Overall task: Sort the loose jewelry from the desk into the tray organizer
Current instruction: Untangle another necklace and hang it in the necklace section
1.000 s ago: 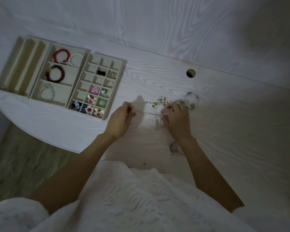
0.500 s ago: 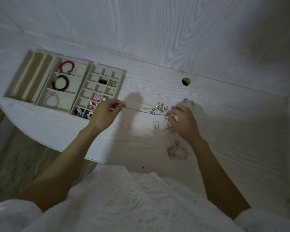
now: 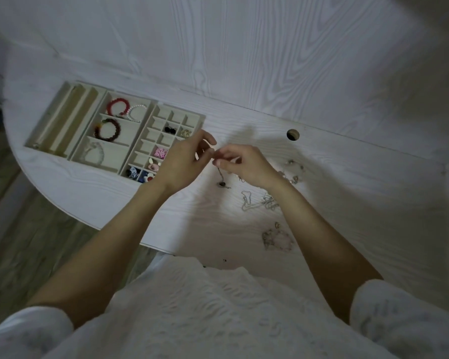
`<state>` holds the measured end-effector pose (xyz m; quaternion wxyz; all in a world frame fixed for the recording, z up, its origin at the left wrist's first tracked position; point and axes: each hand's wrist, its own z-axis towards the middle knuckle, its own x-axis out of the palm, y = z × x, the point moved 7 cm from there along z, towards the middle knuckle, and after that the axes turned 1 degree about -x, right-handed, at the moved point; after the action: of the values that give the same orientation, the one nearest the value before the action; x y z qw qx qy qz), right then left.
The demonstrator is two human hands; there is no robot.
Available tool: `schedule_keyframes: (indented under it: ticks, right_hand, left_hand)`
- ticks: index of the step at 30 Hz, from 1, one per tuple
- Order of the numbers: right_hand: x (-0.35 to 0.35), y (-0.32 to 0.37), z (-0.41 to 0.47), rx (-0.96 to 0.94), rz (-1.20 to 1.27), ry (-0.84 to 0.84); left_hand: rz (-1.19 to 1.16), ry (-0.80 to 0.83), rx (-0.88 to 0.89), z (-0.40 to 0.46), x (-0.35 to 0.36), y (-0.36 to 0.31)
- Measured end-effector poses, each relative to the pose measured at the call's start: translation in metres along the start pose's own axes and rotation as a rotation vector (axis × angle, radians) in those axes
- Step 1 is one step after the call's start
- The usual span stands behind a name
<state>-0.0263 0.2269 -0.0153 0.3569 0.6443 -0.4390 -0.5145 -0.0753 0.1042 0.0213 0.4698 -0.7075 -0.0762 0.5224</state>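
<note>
Gathering a thin necklace chain just beside the tray organizer

My left hand (image 3: 180,161) and right hand (image 3: 246,164) meet fingertip to fingertip off the tray organizer (image 3: 88,161)'s right end, both pinching the top of a fine chain (image 3: 219,174) that hangs down to a small pendant (image 3: 221,184) resting on the desk (image 3: 347,203). I judge this to be the pick-up step for a necklace: it is lifted but not yet carried over. Farther right of the tray, well apart from it, other loose chains (image 3: 257,202) and a beaded bracelet (image 3: 276,239) lie waiting. Next I need to keep the chain bunched so it does not snag, then take it left, likely to the long slots (image 3: 60,120) at the tray's far end, though which slot suits it I cannot tell.
</note>
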Motion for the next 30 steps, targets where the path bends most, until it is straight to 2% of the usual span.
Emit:
schedule_keyframes:
  ticks: [2, 5, 7, 9, 12, 15, 20, 25, 28, 30]
  right_hand:
    - [-0.001, 0.007, 0.003, -0.015, 0.020, -0.023]
    - [-0.004, 0.018, 0.004, -0.003, 0.118, -0.043]
    - [-0.005, 0.025, 0.003, 0.018, 0.215, -0.049]
    - [-0.006, 0.032, 0.003, 0.029, 0.282, -0.057]
    - [-0.009, 0.043, 0.003, 0.011, 0.336, -0.069]
    - [-0.014, 0.052, 0.002, -0.005, 0.338, -0.097]
    - [-0.031, 0.060, 0.008, -0.018, 0.291, -0.217]
    - [-0.054, 0.047, 0.024, 0.076, 0.395, -0.426]
    - [-0.043, 0.031, 0.035, 0.208, 0.433, -0.439]
    - [-0.025, 0.024, 0.045, 0.265, 0.444, -0.367]
  left_hand:
    - [-0.087, -0.055, -0.056, -0.002, -0.002, 0.011]
    - [-0.426, -0.167, -0.194, -0.007, -0.002, 0.039]
    - [-0.527, -0.145, -0.289, -0.011, 0.006, 0.057]
    - [-0.546, -0.012, -0.330, -0.014, 0.020, 0.064]
    - [-0.530, 0.260, -0.272, -0.022, 0.043, 0.055]
    - [-0.552, 0.383, -0.210, -0.023, 0.058, 0.042]
    - [-0.572, 0.331, -0.172, -0.019, 0.055, 0.045]
    - [-0.581, 0.249, -0.219, -0.023, 0.015, 0.076]
    - [-0.607, 0.225, -0.243, -0.028, -0.013, 0.094]
    - [-0.602, 0.225, -0.250, -0.032, -0.029, 0.110]
